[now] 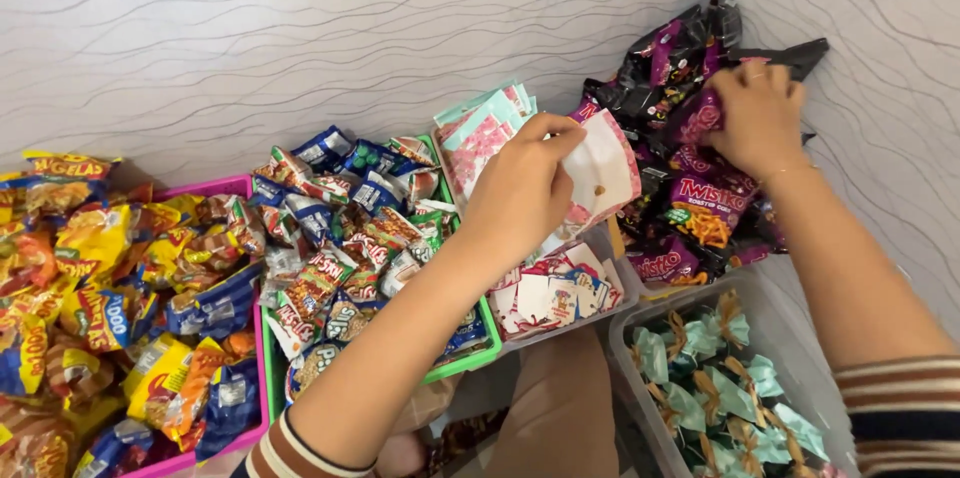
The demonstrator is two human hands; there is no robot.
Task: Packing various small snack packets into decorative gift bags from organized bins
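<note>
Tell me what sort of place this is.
Probably a small snack stall or shop corner. Trays of packets crowd together: a pink tray of yellow chip bags, a green tray of mixed packets, a heap of dark purple packets. The left hand holds a white packet.

Hidden and cut-off parts

The left hand (520, 193) covers most of the white packet (605, 173) and the grey bin (560, 323) at 6 o'clock from it. The right hand (762, 118) hides its fingertips among dark packets (690, 188). The pink bin (215, 186) runs off at 9 o'clock, the clear box (690, 323) at 5 o'clock. Both sleeves are cut at 6 o'clock.
</note>
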